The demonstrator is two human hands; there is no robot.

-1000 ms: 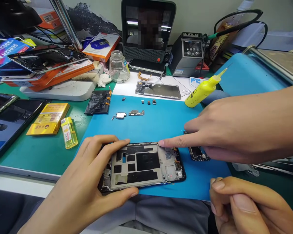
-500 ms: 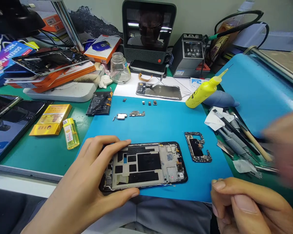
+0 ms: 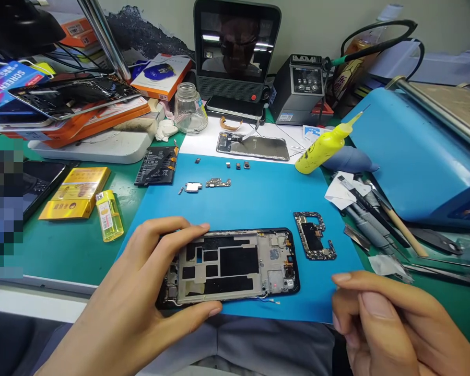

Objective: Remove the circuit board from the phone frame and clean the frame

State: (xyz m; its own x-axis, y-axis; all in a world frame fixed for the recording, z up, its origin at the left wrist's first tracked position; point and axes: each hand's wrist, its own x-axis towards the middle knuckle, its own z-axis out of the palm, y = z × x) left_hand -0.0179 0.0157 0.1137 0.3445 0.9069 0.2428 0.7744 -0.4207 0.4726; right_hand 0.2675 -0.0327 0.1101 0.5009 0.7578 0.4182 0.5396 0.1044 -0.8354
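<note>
My left hand (image 3: 149, 282) grips the left end of an opened phone frame (image 3: 238, 266), fingers on its far edge and thumb on its near edge. The frame lies on a blue mat (image 3: 258, 206), showing grey metal with black patches; a thin cable (image 3: 272, 301) sticks out along its near side. My right hand (image 3: 391, 318) hovers at the mat's right front corner, fingers curled in and nothing visible in them. Just beyond it lies a phone motherboard (image 3: 314, 236). Towards the back are a small circuit board (image 3: 218, 183), a silvery module (image 3: 193, 187) and several tiny camera modules (image 3: 238, 166).
Behind the mat are a battery (image 3: 156, 166), a phone screen (image 3: 253, 146), a glass jar (image 3: 190, 109) and a yellow bottle (image 3: 323, 149) with a needle tip. Tweezers (image 3: 442, 274) and other tools lie at right, before a blue machine (image 3: 419, 151). A lighter (image 3: 109, 215) is at left.
A blurred hand-like shape at the right edge has gone from view, uncovering tools there. My right hand has shifted slightly left and up. My left hand keeps its hold on the phone frame.
</note>
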